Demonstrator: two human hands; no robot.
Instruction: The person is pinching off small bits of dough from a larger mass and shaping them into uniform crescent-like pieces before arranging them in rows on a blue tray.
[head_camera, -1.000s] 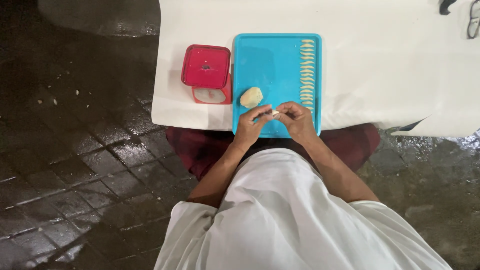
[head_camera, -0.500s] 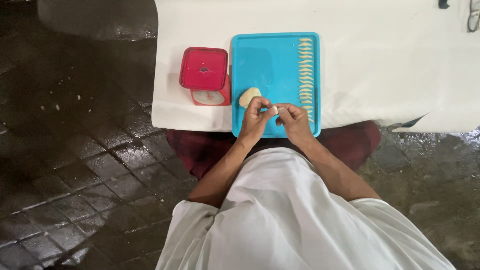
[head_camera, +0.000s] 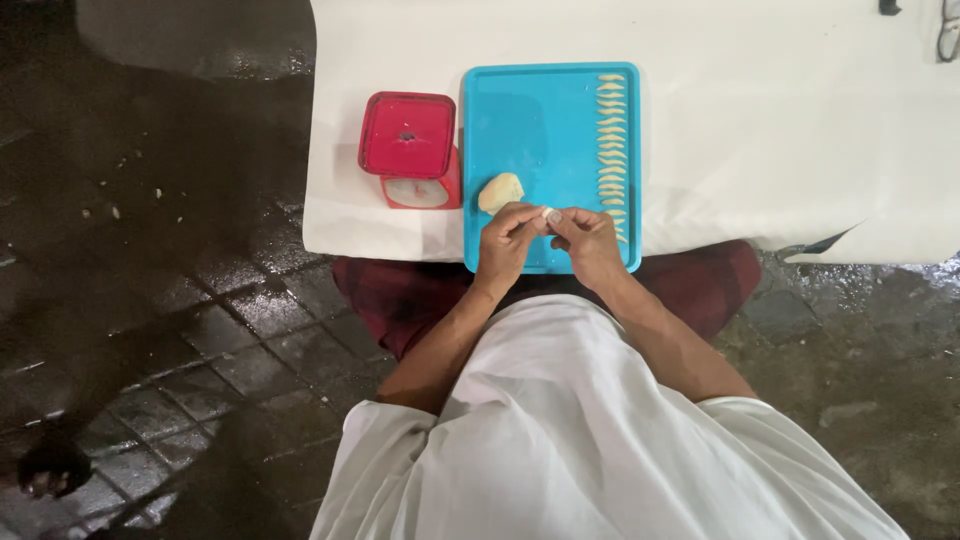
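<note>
**Hands pinch a small dough piece over a blue tray**

Over the near end of the rectangular turquoise plastic tray, the left hand and the right hand meet fingertip to fingertip. Between them sits a small pale piece of dough, pinched from both sides by thumbs and forefingers; the fingers are closed tight around it, so only a small part of it shows.

At about 10 o'clock from the hands, just beside the left knuckles, a rounded yellowish lump of dough rests on the tray. Along the tray's edge at 1 o'clock from the hands runs a single column of small shaped pale dough pieces, stacked one above another from the far end down to just beside the right hand.

At 10 o'clock, off the tray and touching or nearly touching its side, stands a red square kitchen scale with a round white dial.

Tray and scale lie on a white cloth-covered table, whose near edge hangs over the person's dark red-clad knees. A white garment fills the bottom of the view. Around the table, from 7 to 11 o'clock, spreads a dark wet tiled floor with glinting puddles; more wet ground shows at 4 o'clock.
</note>
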